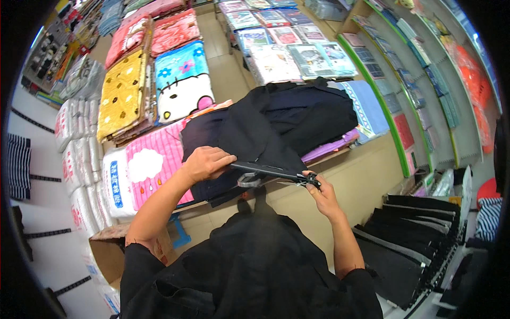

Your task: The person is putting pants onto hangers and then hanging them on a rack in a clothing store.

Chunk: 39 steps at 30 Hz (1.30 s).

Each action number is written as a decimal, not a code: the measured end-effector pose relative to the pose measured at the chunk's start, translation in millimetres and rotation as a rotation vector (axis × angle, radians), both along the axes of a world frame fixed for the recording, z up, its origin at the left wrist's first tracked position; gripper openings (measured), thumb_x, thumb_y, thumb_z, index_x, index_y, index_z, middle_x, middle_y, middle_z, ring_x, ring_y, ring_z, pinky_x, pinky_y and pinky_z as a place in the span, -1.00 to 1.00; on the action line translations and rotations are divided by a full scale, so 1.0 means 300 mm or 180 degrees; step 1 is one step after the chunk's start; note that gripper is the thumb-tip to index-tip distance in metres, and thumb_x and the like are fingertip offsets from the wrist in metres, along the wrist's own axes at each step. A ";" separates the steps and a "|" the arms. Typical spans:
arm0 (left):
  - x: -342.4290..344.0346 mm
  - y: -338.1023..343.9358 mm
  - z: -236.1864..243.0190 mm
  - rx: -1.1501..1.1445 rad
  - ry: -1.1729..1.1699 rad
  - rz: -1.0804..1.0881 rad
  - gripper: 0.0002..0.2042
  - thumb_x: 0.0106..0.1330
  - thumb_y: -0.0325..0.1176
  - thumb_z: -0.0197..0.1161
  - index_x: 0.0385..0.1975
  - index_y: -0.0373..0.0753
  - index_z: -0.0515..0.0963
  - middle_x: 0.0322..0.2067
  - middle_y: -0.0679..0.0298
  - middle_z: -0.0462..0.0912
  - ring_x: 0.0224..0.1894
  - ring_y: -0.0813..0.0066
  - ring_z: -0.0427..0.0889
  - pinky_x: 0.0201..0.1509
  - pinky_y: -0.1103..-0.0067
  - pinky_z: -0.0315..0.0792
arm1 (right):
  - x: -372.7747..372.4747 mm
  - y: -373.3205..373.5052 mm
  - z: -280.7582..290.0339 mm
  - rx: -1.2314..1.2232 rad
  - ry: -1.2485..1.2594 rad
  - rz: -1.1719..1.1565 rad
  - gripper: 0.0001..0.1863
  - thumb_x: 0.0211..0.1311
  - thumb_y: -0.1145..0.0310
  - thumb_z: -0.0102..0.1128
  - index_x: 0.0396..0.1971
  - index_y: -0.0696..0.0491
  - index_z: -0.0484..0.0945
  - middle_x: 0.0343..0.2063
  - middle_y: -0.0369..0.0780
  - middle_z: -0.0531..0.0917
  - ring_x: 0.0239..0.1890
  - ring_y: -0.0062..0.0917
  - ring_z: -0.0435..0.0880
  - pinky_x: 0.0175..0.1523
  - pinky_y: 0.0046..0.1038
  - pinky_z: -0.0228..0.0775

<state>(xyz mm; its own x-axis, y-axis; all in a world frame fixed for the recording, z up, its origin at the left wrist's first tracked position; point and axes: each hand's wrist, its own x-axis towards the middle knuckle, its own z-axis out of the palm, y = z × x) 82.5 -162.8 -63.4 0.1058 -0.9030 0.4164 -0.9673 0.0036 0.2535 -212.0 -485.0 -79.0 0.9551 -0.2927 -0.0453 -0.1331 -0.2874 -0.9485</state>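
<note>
Between my hands stretches a black bar-shaped clip hanger [276, 171], with a pale grey curved piece [248, 180] below its middle. My left hand [208, 161] is closed at the bar's left end, fingers bent over black cloth. At the other end, my right hand [322, 195] pinches the black clip [311, 181], where thin white strings or tags stick out. A black garment [265, 127], probably trousers, runs from the bar over a heap of dark folded clothes [313, 109]. Whether the clip bites on the cloth cannot be made out.
Under the dark clothes lie a pink blanket [159, 154] and a blue towel [366, 106]. Patterned blankets [183, 80] and packaged textiles [297, 48] fill displays beyond. Green-edged shelves [382, 106] stand right, above folded black trousers [404, 244]. A cardboard box [109, 250] sits lower left.
</note>
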 end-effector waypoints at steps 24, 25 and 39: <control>-0.951 -0.893 0.387 -0.1698 -0.1127 -0.1773 -0.78 0.24 -0.31 0.29 -0.14 -0.16 0.62 -0.46 0.46 0.45 -0.39 0.59 0.55 -0.36 0.59 0.42 | -1.355 -0.180 0.231 -0.0714 -0.1163 -0.2598 -0.47 0.51 0.34 0.29 0.38 0.20 0.49 0.26 -0.04 0.65 0.34 -0.34 0.59 0.50 -0.28 0.29; -1.030 -0.936 0.396 -0.1670 -0.1154 -0.1839 -0.78 0.24 -0.31 0.29 -0.14 -0.16 0.62 -0.46 0.46 0.45 -0.39 0.59 0.55 -0.36 0.59 0.42 | -1.439 -0.186 0.213 -0.0680 -0.1194 -0.2658 -0.47 0.51 0.34 0.29 0.38 0.20 0.49 0.26 -0.04 0.65 0.34 -0.34 0.59 0.50 -0.28 0.29; -1.849 -1.413 0.376 -0.0651 -0.0156 -0.2743 -0.62 0.10 -0.39 0.48 -0.03 -0.25 0.67 -0.34 0.24 0.71 -0.34 0.25 0.74 -0.29 0.38 0.60 | -2.198 -0.221 -0.125 0.0513 -0.0860 -0.5066 -0.29 0.64 0.10 0.18 0.56 0.17 0.21 0.45 -0.07 0.40 0.46 -0.35 0.36 0.57 -0.33 0.08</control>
